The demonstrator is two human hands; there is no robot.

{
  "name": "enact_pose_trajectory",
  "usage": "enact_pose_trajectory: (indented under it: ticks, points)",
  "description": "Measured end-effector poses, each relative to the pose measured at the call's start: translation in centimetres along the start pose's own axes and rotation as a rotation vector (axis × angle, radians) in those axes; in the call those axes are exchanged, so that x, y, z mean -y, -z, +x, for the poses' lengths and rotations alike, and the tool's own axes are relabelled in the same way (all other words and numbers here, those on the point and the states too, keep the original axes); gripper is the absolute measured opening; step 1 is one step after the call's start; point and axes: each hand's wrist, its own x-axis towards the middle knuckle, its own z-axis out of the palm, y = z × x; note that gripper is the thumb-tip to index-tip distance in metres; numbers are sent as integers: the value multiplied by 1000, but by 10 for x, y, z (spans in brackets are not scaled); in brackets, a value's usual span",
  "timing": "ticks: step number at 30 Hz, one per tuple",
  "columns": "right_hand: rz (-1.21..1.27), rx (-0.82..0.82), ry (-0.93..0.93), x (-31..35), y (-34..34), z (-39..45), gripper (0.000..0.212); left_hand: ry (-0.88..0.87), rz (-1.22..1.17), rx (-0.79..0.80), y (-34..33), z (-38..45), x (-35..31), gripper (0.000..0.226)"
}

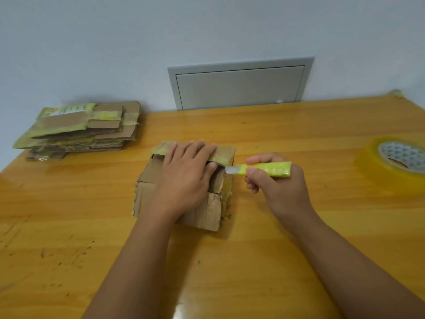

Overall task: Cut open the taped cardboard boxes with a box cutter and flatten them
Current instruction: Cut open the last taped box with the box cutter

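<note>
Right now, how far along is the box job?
Done: a stack of flattened boxes sits far left. In hand: left hand presses the cardboard box while right hand holds the box cutter at its right edge. Left: finish cutting, flatten it.

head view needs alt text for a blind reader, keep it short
A left hand presses on a small cardboard box on a wooden table while the right hand holds a yellow box cutter at its right edge. Flattened boxes lie far left, a tape roll right.

Counter: glossy varnished wood, scuffed. Cardboard box: matt brown, ragged edges, shiny yellowish tape. Box cutter: yellow plastic handle. Tape roll: glossy, translucent yellow.
</note>
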Motion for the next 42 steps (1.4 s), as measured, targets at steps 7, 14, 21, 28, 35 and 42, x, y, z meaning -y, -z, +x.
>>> enact_pose_trajectory:
  ticks: [7, 14, 21, 28, 35, 42]
  points:
    - [-23, 32, -6, -2, -5, -4, 9, -2, 12, -14, 0, 1, -1, 47]
    - [18, 13, -23, -6, -9, -3, 10, -5, 14, -32, -1, 2, -1, 44]
    - [98, -57, -25, -6, -10, 2, 6, -5, 12, -50, 0, 1, -2, 44]
    - [125, -74, -36, -4, -7, 5, 8, -7, 14, -55, -1, 1, -3, 43]
    - [151, -71, -72, -4, -6, 8, 7, -7, 25, -64, -2, 2, -2, 41]
    - [182, -84, -96, -8, -9, 11, 12, -5, 27, -56, -2, 1, -2, 43]
